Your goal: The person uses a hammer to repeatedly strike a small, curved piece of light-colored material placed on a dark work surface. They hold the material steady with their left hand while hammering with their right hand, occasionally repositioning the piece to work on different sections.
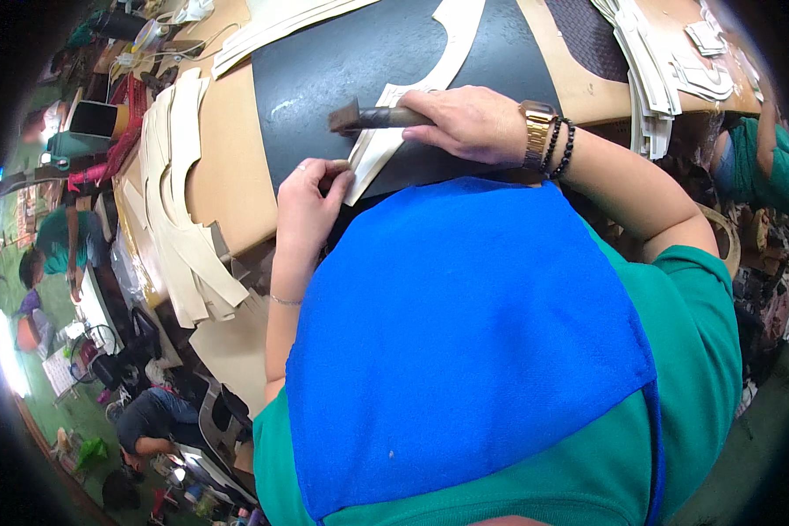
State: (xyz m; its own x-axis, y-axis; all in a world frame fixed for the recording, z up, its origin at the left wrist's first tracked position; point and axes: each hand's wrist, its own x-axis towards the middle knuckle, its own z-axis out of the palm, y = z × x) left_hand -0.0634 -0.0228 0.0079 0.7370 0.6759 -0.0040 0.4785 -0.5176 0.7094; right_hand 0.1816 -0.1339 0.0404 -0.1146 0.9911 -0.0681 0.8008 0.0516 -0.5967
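Observation:
A long, curved cream piece of leather-like material (458,39) lies across a black work mat (298,96), its narrow near end folded in a strip. My left hand (311,188) pinches the edge of that near end between thumb and fingers. In my right hand (473,123) is a hammer (381,117), gripped by its handle. Its brownish head points left, above the cream piece and just beyond my left fingers. Whether the head touches anything is hard to tell.
Stacks of cut cream pieces (171,167) lie along the table's left side, some overhanging its edge. More cut pieces (644,79) are piled at the right, beside a dark textured panel (587,35). Other people (61,241) work at the left and far right.

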